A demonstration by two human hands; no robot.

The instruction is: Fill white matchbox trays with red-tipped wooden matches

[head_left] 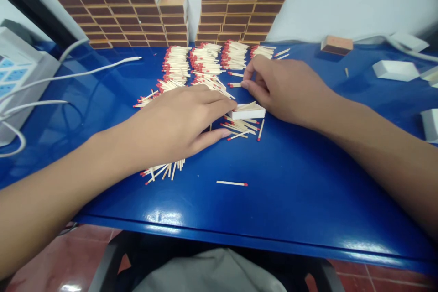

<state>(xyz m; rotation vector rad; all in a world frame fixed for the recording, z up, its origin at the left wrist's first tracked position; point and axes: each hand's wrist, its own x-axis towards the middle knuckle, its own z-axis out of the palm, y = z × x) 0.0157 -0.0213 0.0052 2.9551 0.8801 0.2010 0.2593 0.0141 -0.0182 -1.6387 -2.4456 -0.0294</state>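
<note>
My left hand (186, 121) reaches over the table with its fingers stretched out and its thumb apart. Its fingertips touch the left end of a small white matchbox tray (249, 113) that has some matches in it. Loose red-tipped matches (241, 127) lie scattered just in front of the tray. My right hand (277, 80) is behind the tray, thumb and forefinger pinched at the plain end of a match (235, 85). Another match (235, 74) lies just behind that one. Rows of heaped matches (205, 59) stretch behind my hands, and my left hand hides part of them.
Two stacks of matchboxes (118, 11) stand against the wall. A lone matchbox (337, 45) and white trays (395, 70) are at the right. White cables (99, 70) and a power strip (20, 77) lie left. A single match (232, 183) rests near the blue table's (290, 200) front edge.
</note>
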